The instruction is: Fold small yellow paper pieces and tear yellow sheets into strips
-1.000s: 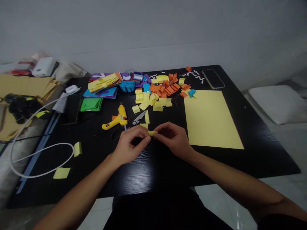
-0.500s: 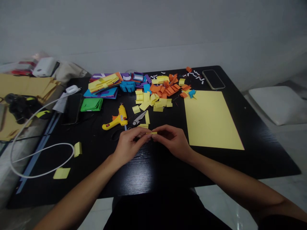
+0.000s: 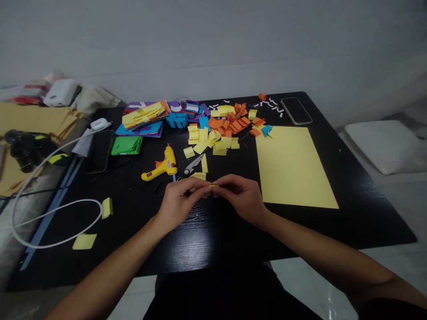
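Between my fingertips is a small piece of yellow paper [image 3: 213, 186], seen almost edge-on and mostly covered by the fingers. My left hand [image 3: 182, 200] pinches its left end, and my right hand [image 3: 242, 197] pinches the right end. Both hands are closed, held just above the black table [image 3: 233, 235]. Right behind my left hand lie scissors [image 3: 193, 164], their handles partly hidden, beside narrow yellow paper strips [image 3: 204, 163]. A yellow glue gun [image 3: 162, 165] rests on its side to the left of them.
Yellow cut pieces [image 3: 220, 144] and orange ones [image 3: 233, 124] are heaped at the back. A large yellow sheet [image 3: 295, 169] lies right of my hands. Folded green paper [image 3: 127, 145], a phone [image 3: 296, 111], a second phone [image 3: 100, 151] and a looping white cable [image 3: 58, 206] are around.
The yellow paper between my fingers now shows as a thinner sliver than before. My hands stay in nearly the same place; the whole view has shifted slightly.
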Tool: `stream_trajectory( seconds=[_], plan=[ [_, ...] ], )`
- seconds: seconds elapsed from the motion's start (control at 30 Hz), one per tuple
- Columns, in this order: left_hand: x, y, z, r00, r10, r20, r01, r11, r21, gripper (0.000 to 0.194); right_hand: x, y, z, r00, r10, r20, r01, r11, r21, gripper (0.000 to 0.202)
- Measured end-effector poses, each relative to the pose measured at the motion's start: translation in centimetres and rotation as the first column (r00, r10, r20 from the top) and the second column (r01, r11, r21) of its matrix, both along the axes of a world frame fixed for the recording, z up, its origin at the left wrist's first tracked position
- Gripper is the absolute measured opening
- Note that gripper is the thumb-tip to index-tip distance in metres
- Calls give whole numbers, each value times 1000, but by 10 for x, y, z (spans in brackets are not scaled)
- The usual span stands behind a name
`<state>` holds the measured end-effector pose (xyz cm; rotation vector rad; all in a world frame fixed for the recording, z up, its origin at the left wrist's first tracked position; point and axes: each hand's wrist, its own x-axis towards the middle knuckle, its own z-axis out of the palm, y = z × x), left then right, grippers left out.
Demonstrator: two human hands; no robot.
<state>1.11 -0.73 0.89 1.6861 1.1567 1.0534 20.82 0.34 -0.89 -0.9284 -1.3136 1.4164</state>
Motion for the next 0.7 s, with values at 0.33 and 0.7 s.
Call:
stream_trajectory(
  seconds=[0.33, 0.7],
  plan=[
    [0, 1, 2, 1000, 11, -9, -11, 1000, -7, 13, 0, -1, 1, 999, 42, -26, -43, 998, -46, 21],
    [0, -1, -2, 990, 29, -136, -14, 993, 113, 11, 0, 1, 1, 998, 12, 67, -9, 999, -45, 20]
  ],
)
